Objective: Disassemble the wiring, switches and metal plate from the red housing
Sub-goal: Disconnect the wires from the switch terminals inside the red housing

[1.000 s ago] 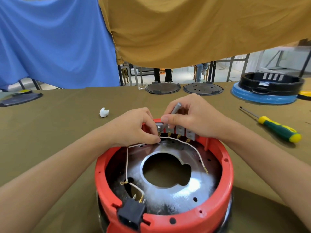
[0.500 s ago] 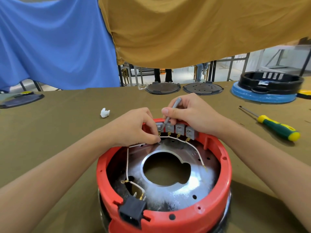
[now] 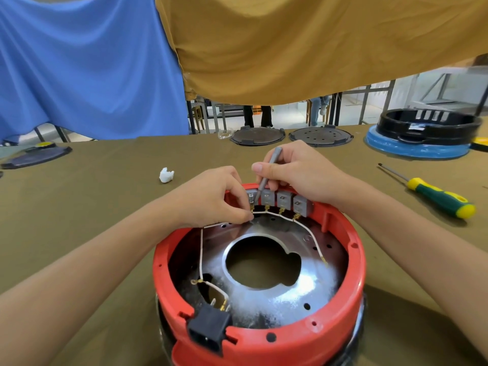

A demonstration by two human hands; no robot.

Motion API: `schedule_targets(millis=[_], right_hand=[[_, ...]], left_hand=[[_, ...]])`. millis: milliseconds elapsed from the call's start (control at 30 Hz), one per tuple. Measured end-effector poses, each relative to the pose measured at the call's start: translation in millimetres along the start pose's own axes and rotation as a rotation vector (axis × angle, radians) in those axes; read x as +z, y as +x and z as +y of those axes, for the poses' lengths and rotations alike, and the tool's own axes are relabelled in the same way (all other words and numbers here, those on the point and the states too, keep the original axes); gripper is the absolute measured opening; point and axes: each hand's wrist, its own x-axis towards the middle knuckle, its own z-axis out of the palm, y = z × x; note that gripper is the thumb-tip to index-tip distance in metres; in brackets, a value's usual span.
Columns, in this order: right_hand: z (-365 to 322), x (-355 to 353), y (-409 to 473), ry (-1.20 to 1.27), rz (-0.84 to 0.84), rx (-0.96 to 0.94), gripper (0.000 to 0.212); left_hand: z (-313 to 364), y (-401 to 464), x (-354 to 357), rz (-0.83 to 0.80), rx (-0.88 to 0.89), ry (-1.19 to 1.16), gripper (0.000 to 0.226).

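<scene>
On the olive cloth, near centre: red housing (image 3: 264,342) sits open side up, rim facing the camera.
Metal plate: shiny ring-shaped metal plate (image 3: 311,289) lies inside the housing, a large hole in its middle.
Switches: four grey switches (image 3: 284,200) in a row along the far inner wall of the housing.
Wiring: thin white wire (image 3: 314,236) runs under the switches and curves down both sides; the left run ends at the black socket (image 3: 208,328) on the near rim.
Left hand: left hand (image 3: 211,196) at the far-left rim, fingers curled, fingertips pinching the wire just below the leftmost switch.
Right hand: right hand (image 3: 298,173) over the far rim, thumb and fingers gripping a slim grey tool (image 3: 266,175), tilted, tip down between the two leftmost switches.
Right of housing: green-and-yellow screwdriver (image 3: 438,198) lies on the cloth, well apart.
Far left: small white scrap (image 3: 166,175).
Far edge: two dark round discs (image 3: 319,136); a black ring on a blue base (image 3: 417,149) at far right.
</scene>
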Motion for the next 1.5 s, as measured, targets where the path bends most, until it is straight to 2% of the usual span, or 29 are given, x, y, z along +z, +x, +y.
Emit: schedule_targets(millis=[200,367,533,1033,1267,1500], right_hand=[[1,1,-4,0.010,0.043,-0.032,0.026],[-2,3,-8,-0.153,0.012,-0.131,0.023],[-3,1,-11,-0.126,0.042,-0.170,0.023],[-3,3,0,-0.052,0.025,-0.061,0.028],[-6,4,-9,-0.151,0.042,-0.147,0.023],[-3,3,-7,-0.109,0.031,-0.134,0.023]], left_hand=[[-1,-1,0,0.004,-0.010,0.002,0.012],[-2,0,0,0.007,-0.017,0.003,0.010],[-1,-1,0,0.016,0.001,0.007,0.012],[2,-1,0,0.012,0.028,-0.019,0.015],[2,-1,0,0.019,0.022,-0.014,0.022],[2,-2,0,0.006,0.038,0.011,0.022]])
